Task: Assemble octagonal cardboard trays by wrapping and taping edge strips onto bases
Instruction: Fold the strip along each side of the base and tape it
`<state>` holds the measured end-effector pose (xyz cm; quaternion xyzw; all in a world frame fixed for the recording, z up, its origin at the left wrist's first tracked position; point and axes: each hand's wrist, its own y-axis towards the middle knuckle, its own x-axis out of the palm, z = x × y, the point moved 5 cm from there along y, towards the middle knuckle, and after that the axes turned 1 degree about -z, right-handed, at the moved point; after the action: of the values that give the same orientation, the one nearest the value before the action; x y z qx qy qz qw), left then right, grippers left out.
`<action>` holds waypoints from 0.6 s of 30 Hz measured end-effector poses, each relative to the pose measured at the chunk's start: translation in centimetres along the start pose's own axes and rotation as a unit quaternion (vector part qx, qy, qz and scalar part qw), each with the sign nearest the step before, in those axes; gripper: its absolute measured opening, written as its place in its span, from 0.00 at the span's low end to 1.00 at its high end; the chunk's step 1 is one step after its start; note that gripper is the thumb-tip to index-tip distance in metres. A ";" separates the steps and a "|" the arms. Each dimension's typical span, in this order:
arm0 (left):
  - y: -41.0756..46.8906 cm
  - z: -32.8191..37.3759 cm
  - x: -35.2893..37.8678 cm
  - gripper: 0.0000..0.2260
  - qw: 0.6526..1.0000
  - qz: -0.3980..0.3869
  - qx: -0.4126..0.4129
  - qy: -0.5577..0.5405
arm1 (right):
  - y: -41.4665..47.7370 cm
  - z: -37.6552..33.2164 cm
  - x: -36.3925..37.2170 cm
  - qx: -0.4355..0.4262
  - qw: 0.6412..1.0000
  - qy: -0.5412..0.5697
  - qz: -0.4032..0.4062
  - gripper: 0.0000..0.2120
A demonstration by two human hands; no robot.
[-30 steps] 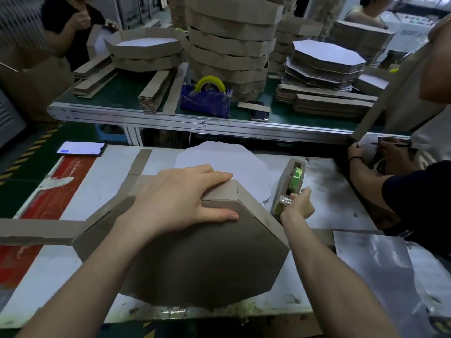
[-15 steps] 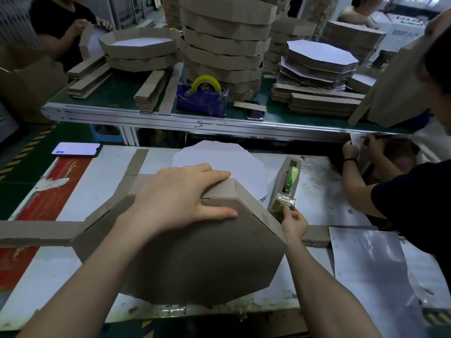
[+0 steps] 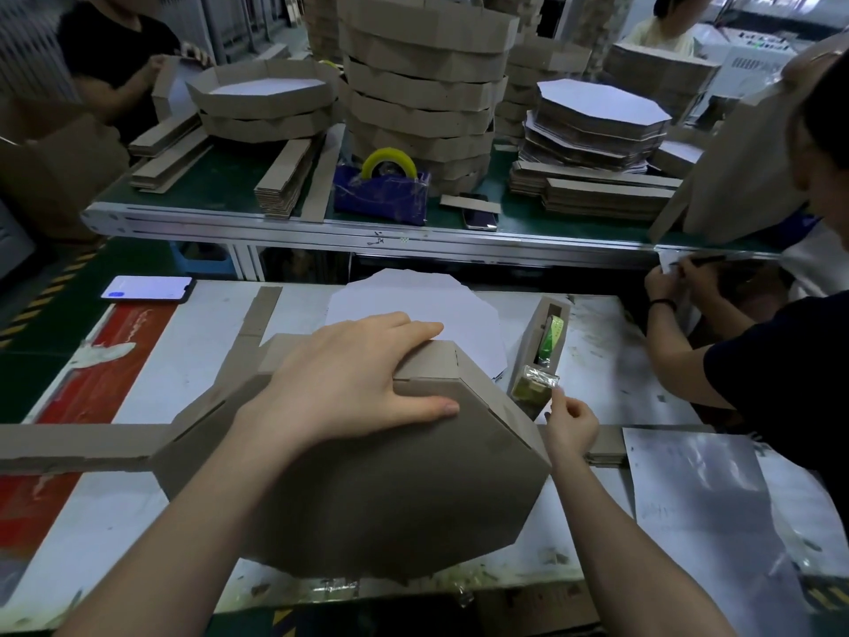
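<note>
A brown octagonal cardboard base (image 3: 390,489) lies bottom up on the white table, with an edge strip (image 3: 487,388) folded along its far and right sides. My left hand (image 3: 353,383) presses flat on the base's far corner, fingers over the strip, thumb on the base. The strip's loose tail (image 3: 69,443) runs off to the left. My right hand (image 3: 569,420) pinches the clear tape end (image 3: 549,383) at the front of a cardboard-covered tape dispenser (image 3: 544,342), just right of the base. A white octagonal sheet (image 3: 413,305) lies behind the base.
A phone (image 3: 147,287) lies at the table's far left. A shiny sheet (image 3: 707,494) covers the right side. Another person's arms (image 3: 680,360) work at the right. Beyond, a green conveyor table (image 3: 220,177) carries stacked trays (image 3: 422,85), strips and a purple tape dispenser (image 3: 381,195).
My right hand has let go of the dispenser's body, moved down toward me and now pinches the tape end at its front. The left hand stays pressed on the base.
</note>
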<state>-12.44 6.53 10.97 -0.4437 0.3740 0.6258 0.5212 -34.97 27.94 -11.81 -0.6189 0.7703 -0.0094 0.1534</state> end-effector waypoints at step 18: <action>-3.2 -2.2 -0.2 0.47 0.996 0.033 -0.032 -0.082 | -18.7 -24.3 2.6 -0.368 0.762 -0.193 -0.496 0.13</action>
<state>-8.96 5.01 10.46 -0.3951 0.3243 0.6887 0.5142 -23.65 16.87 14.56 -0.9123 0.2538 0.3197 0.0333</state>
